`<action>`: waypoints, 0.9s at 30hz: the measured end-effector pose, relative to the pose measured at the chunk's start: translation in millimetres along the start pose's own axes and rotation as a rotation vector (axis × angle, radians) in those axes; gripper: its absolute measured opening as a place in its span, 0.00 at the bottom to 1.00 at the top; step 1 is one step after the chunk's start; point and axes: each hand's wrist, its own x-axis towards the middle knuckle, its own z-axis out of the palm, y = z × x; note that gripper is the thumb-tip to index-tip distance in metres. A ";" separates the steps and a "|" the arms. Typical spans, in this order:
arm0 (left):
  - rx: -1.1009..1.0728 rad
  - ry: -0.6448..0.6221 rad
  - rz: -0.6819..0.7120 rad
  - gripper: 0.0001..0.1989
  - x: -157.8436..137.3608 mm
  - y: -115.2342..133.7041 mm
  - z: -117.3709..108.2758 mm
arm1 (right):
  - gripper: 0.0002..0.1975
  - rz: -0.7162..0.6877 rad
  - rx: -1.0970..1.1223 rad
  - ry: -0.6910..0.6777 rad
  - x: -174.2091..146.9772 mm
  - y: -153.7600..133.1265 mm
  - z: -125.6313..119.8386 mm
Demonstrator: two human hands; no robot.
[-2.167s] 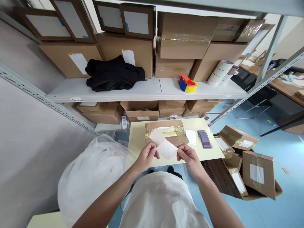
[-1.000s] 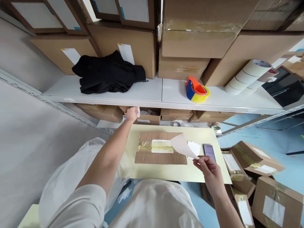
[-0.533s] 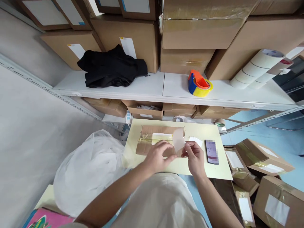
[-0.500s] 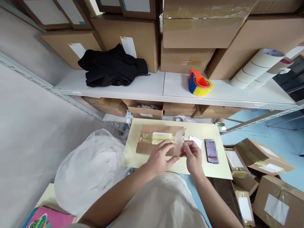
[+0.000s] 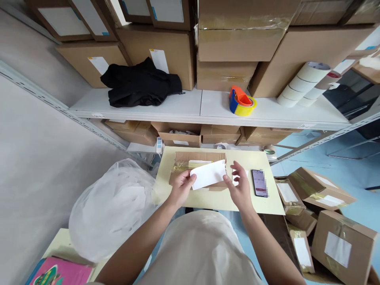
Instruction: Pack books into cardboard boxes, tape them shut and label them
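In the head view, a white paper label (image 5: 208,174) is stretched out flat above a taped cardboard box (image 5: 181,158) on the cream table. My left hand (image 5: 180,188) pinches its left end between thumb and fingers. At the label's right edge, the thumb of my right hand (image 5: 241,189) is close to or touching the paper, and its other fingers are spread apart. Part of the box, with a label (image 5: 198,163) of its own, is hidden behind the paper. Another white paper (image 5: 236,174) lies partly behind my right hand.
A phone (image 5: 260,183) lies on the table (image 5: 255,206) at the right. Cardboard boxes (image 5: 342,245) pile up on the right, and a clear plastic bag (image 5: 109,209) stands left. On the shelf (image 5: 190,103) are a tape dispenser (image 5: 242,102), tape rolls (image 5: 304,85) and black clothing (image 5: 142,85).
The label, earlier seen thin and edge-on between both hands, now lies flat to view. My left hand has moved left and grips its end; my right hand's fingers have spread.
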 end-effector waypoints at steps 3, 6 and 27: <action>-0.007 -0.006 -0.056 0.20 -8.0 -3.8 -3.2 | 0.16 0.131 0.148 -0.160 3.9 10.1 -0.8; 0.038 0.013 -0.119 0.21 -17.9 -8.9 -7.6 | 0.14 0.179 0.198 -0.201 -3.8 17.9 2.3; 0.680 0.273 -0.201 0.30 71.9 -46.1 -54.9 | 0.10 0.282 -0.131 -0.210 45.3 73.8 53.0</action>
